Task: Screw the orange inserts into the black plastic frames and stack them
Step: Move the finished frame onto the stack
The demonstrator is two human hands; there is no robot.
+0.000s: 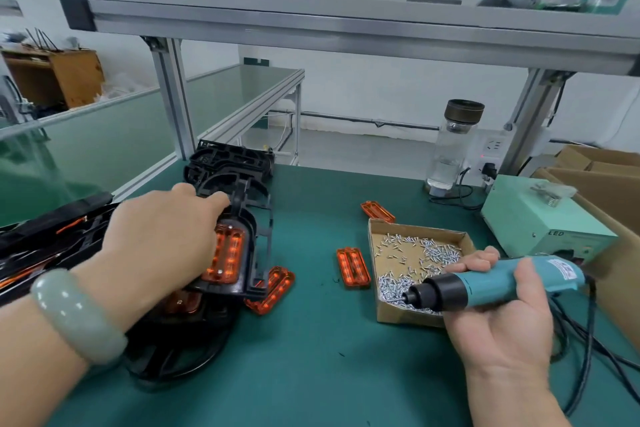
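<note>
Left hand (pixel 162 239): fingers grasp black frame (pixel 251 215), orange insert (pixel 227 253) seated, at 9 o'clock from screw box (pixel 398 315). Right hand (pixel 498 312): fingers clenched round screwdriver (pixel 485 282), tip over screws. Loose insert (pixel 352 267) on counter (pixel 311 357) between.

Inserts (pixel 352 267) lie left of screw box (pixel 398 314); power unit (pixel 540 218) behind it; frames (pixel 52 236), perhaps stacked, far left.

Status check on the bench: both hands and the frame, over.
Left grip holds black frame, orange insert in it. Right grip holds electric screwdriver, tip over screw box. Loose insert lies against the frame's lower edge.
</note>
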